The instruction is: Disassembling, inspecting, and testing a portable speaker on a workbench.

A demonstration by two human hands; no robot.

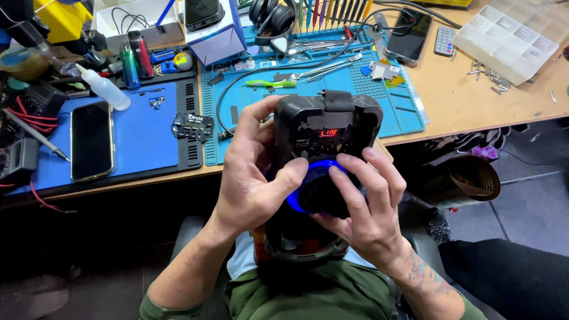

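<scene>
Resting in the person's lap, below the worktop [474,101]: one black speaker [323,172] with blue-lit ring. Left hand [252,178] grasps its 9 o'clock side; right hand [367,207] grasps at 4 o'clock. Risk: speaker sliding floorward, should either grip loosen.

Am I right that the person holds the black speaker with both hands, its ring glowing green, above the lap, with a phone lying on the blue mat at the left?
Not quite: the ring on the black speaker glows blue, not green, as the head view shows. The rest holds: the left hand and the right hand both grip it above the lap, and a phone lies on the blue mat at the left.
</scene>
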